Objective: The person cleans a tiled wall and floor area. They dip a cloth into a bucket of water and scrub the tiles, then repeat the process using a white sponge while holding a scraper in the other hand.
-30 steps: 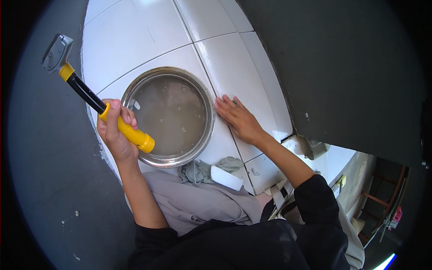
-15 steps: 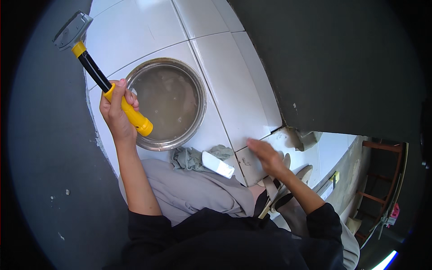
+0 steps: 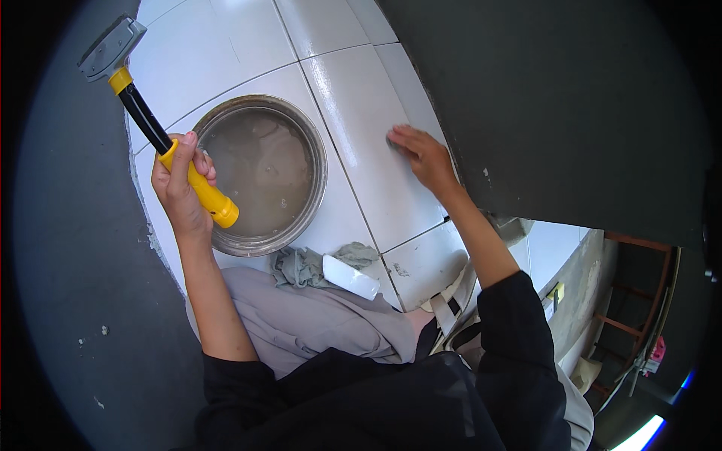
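My left hand (image 3: 180,184) is closed around the yellow grip of a long-handled scraper (image 3: 147,113). Its black shaft and grey metal head point up and away to the left, over the round metal basin's left side. Cloudy grey water nearly fills that basin (image 3: 320,177). Fingers stretched out, my right hand (image 3: 423,156) is at the white tiles (image 3: 376,113) right of the basin. A small dark spot shows at its fingertips; I cannot tell whether it is a shadow or an object. Near my knee are a crumpled grey-green cloth (image 3: 297,267) and a white, flat oblong piece (image 3: 350,277).
Dark grey walls rise on the left (image 3: 68,225) and right (image 3: 556,113), flanking the tiled strip. A sandal (image 3: 451,297) shows beside my legs. Farther right stand a reddish-brown ladder-like frame (image 3: 639,301) and a small pink object (image 3: 656,349).
My right hand has moved up and away across the tiles, from near the sandals to beside the basin. The left hand still holds the scraper; the whole view has shifted slightly.
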The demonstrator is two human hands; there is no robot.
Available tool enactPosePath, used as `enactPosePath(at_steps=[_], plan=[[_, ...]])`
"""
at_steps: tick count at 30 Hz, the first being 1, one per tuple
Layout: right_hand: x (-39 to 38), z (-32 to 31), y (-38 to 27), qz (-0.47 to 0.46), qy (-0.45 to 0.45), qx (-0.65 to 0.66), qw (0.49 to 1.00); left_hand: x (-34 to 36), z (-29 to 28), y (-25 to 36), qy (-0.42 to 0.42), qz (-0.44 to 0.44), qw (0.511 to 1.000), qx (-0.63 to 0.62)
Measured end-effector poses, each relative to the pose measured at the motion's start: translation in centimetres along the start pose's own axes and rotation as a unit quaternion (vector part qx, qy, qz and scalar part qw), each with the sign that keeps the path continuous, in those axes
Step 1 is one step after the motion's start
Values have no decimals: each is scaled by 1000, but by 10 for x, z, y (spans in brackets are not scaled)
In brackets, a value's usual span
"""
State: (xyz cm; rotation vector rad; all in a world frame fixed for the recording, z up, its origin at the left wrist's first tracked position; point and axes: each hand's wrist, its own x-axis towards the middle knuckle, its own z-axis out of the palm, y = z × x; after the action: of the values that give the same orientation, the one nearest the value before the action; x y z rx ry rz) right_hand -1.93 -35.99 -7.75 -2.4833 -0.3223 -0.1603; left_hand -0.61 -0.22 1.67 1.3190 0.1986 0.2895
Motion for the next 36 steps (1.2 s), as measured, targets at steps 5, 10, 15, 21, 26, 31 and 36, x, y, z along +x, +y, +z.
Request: enactPosePath(at_steps=[5, 10, 15, 21, 26, 31, 36], plan=[[-100, -29, -6, -2, -25, -25, 999, 1, -2, 0, 7, 1, 1000, -14], [-162, -64, -17, 51, -82, -17, 995, 1, 1, -1, 2, -3, 1000, -20], [-126, -75, -29, 280, -69, 174, 942, -4, 1, 3, 0, 4, 1000, -9], [-46, -13, -55, 111, -26, 191, 975, -1, -3, 4, -1, 14, 1000, -3], [-78, 9, -68, -17, -50, 55, 997, -1, 1, 6, 3, 16, 1000, 0], [-139, -13, -68, -36, -85, 55, 994, 2, -1, 4, 9, 13, 1000, -19], [-170, -50, -65, 75, -231, 50, 969, -1, 2, 4, 0, 4, 1000, -16]])
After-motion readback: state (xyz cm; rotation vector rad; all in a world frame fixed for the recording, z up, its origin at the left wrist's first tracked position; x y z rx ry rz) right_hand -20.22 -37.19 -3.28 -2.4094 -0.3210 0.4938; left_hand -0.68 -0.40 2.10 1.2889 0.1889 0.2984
